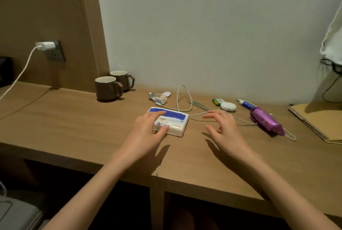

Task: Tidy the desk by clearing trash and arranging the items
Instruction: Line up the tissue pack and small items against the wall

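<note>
- A white tissue pack (pixel 169 121) with a blue band lies mid-desk (pixel 74 118); its print is too blurred to read.
- The left hand (pixel 148 131) rests on it, fingers straight.
- The right hand (pixel 222 128) is spread beside it, holding nothing.

The left grip (pixel 148 133) lies on a white and blue tissue pack (pixel 175 121) in the middle of the wooden counter (pixel 74 118), fingers stretched over its top and thumb at its near edge. The right grip (pixel 222 128) hovers just right of the pack, fingers spread, over a white cable (pixel 183 98). Two brown mugs (pixel 107 88) stand by the wall, and a purple packet (pixel 264 121) lies beside a spiral notebook (pixel 318 118)
</note>
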A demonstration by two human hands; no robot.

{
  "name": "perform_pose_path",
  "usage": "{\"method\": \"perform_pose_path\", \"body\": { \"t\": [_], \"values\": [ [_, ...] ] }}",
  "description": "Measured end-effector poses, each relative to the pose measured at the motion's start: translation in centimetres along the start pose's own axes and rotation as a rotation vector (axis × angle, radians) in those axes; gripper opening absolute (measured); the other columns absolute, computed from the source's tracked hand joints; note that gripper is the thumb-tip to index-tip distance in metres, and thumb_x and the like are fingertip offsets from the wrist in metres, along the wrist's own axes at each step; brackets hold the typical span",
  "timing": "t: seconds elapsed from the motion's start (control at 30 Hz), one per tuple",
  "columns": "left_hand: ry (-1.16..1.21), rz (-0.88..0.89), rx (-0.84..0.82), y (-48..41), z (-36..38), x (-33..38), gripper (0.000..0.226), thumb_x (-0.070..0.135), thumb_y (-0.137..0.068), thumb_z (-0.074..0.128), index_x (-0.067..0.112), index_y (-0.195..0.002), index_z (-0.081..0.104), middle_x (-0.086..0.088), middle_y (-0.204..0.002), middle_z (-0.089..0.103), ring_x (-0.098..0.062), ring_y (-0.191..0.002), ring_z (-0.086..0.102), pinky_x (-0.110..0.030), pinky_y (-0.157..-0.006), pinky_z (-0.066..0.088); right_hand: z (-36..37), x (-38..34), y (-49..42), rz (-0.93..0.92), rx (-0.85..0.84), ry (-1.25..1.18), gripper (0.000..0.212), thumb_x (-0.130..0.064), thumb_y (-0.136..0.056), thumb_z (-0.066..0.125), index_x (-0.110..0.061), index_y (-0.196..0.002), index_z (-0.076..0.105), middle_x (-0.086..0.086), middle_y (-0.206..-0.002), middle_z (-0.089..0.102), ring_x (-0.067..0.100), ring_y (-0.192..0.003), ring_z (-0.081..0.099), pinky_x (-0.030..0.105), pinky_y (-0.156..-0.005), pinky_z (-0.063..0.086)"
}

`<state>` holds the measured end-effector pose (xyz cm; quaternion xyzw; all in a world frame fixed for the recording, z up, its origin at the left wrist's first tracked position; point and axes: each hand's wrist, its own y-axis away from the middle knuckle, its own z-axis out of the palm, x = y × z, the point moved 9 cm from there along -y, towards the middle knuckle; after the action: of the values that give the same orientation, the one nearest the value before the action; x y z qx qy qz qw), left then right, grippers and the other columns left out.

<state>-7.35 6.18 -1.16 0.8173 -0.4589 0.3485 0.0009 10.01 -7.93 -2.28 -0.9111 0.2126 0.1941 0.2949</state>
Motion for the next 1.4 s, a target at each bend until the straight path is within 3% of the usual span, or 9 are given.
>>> {"method": "perform_pose_path", "body": {
  "t": [0.13,0.33,0.53,0.63,0.83,1.0,1.23,1.3,1.4],
  "values": [
    [-0.121,0.036,-0.05,-3.2,3.5,0.4,0.063,0.058,-0.084,0.052,0.038,-0.14,0.035,0.005,-0.148,0.034,-0.017,-0.137,0.025,-0.042,-0.112,0.026,-1.4,3.6,-2.4,0.05,0.123,0.203,0.036,-0.026,-0.091,0.059,-0.026,-0.126,0.055,-0.002,-0.141,0.046,0.021,-0.121,0.031,0.035,-0.101,0.029],
    [-0.374,0.026,-0.19,-5.5,7.1,-1.0,0.087,0.084,-0.065,0.045,0.045,-0.142,0.026,0.005,-0.155,0.021,-0.025,-0.143,0.013,-0.054,-0.115,0.004,0.2,6.5,-4.4,0.075,-0.062,0.364,0.037,-0.043,-0.098,0.039,-0.038,-0.134,0.046,-0.013,-0.138,0.05,0.017,-0.13,0.032,0.039,-0.104,0.02],
    [-0.421,0.126,-0.18,-5.0,6.4,-2.0,0.096,0.092,-0.056,0.03,0.048,-0.141,0.027,0.011,-0.153,0.026,-0.016,-0.14,0.023,-0.045,-0.114,0.017,2.4,7.5,-3.0,0.048,-0.166,0.221,0.032,-0.042,-0.099,0.04,-0.038,-0.127,0.056,-0.014,-0.135,0.052,0.013,-0.118,0.038,0.031,-0.092,0.03],
    [-0.39,0.218,-0.205,-4.3,5.6,-2.6,0.091,0.093,-0.057,0.028,0.052,-0.138,0.027,0.017,-0.149,0.029,-0.009,-0.137,0.025,-0.038,-0.109,0.022,2.5,7.2,-2.4,0.006,-0.188,0.221,0.031,-0.046,-0.097,0.043,-0.04,-0.12,0.063,-0.015,-0.135,0.051,0.01,-0.119,0.038,0.032,-0.094,0.034],
    [-0.227,0.29,-0.14,-3.6,3.3,-3.6,0.077,0.092,-0.06,0.03,0.047,-0.119,0.051,0.02,-0.112,0.043,-0.003,-0.108,0.039,-0.028,-0.086,0.037,0.5,5.1,-3.2,-0.028,-0.106,0.206,0.038,-0.053,-0.093,0.046,-0.03,-0.091,0.077,-0.012,-0.13,0.058,0.01,-0.115,0.046,0.036,-0.093,0.043],
    [-0.181,0.279,-0.145,-3.6,3.0,-3.9,0.074,0.094,-0.055,0.029,0.044,-0.107,0.047,0.019,-0.109,0.047,-0.004,-0.107,0.042,-0.029,-0.085,0.037,0.6,4.8,-6.8,0.038,-0.041,0.087,0.035,-0.039,-0.095,0.05,-0.023,-0.122,0.064,-0.003,-0.132,0.058,0.013,-0.124,0.048,0.035,-0.102,0.04],
    [-0.053,0.328,-0.131,-2.9,2.0,-3.0,0.061,0.09,-0.061,0.034,0.045,-0.101,0.047,0.021,-0.107,0.052,0.002,-0.105,0.047,-0.023,-0.087,0.043,4.3,7.0,-10.0,0.203,-0.335,-0.002,0.055,-0.04,-0.098,0.045,-0.022,-0.148,0.032,0.001,-0.152,0.036,0.019,-0.138,0.035,0.032,-0.11,0.03],
    [-0.056,0.362,-0.08,-3.0,1.1,-2.5,0.051,0.087,-0.066,0.034,0.048,-0.097,0.045,0.025,-0.106,0.05,0.004,-0.106,0.045,-0.02,-0.087,0.039,5.8,7.2,-9.8,0.196,-0.449,-0.021,0.059,-0.041,-0.098,0.045,-0.022,-0.15,0.025,0.001,-0.156,0.028,0.019,-0.142,0.029,0.031,-0.112,0.025],
    [-0.07,0.433,0.056,-3.8,-1.1,-0.5,0.041,0.076,-0.073,0.043,0.046,-0.1,0.044,0.019,-0.104,0.052,0.003,-0.1,0.046,-0.018,-0.082,0.033,7.1,7.0,-9.5,0.111,-0.472,0.098,0.061,-0.044,-0.097,0.046,-0.022,-0.15,0.026,0.004,-0.158,0.025,0.021,-0.143,0.024,0.035,-0.115,0.019]
  ]
}}
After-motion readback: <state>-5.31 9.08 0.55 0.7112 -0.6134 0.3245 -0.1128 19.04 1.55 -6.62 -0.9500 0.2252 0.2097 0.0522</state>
